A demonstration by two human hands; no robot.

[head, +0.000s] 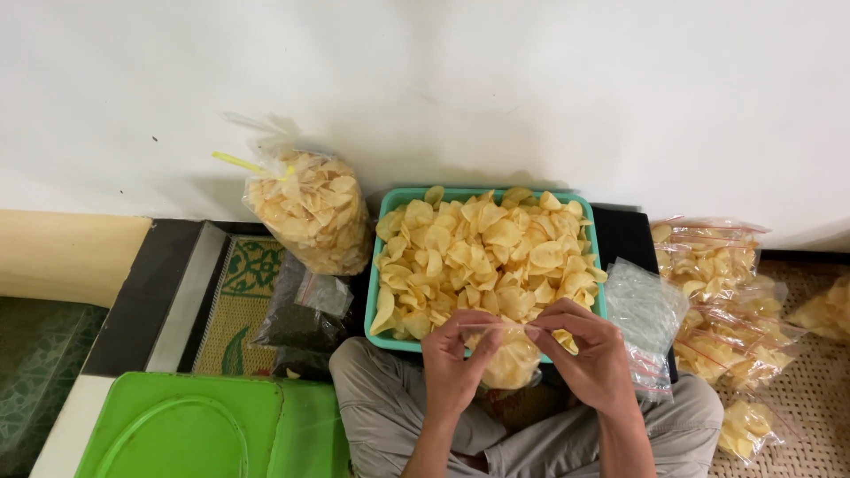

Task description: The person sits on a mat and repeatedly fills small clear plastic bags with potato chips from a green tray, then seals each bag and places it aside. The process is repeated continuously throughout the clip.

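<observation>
A small clear zip bag (511, 358) filled with yellow chips hangs between my hands over my lap. My left hand (456, 363) pinches its top edge on the left and my right hand (589, 354) pinches the top on the right. Just beyond them sits a teal tray (390, 208) heaped with loose yellow chips (485, 257). My crossed legs in grey trousers (390, 416) are below.
A large tied plastic bag of chips (312, 211) leans against the white wall at left. A stack of unfilled zip bags (644, 310) lies right of the tray, with several filled small bags (722, 292) beyond. A green lid (204, 429) and dark packets (301, 319) lie at lower left.
</observation>
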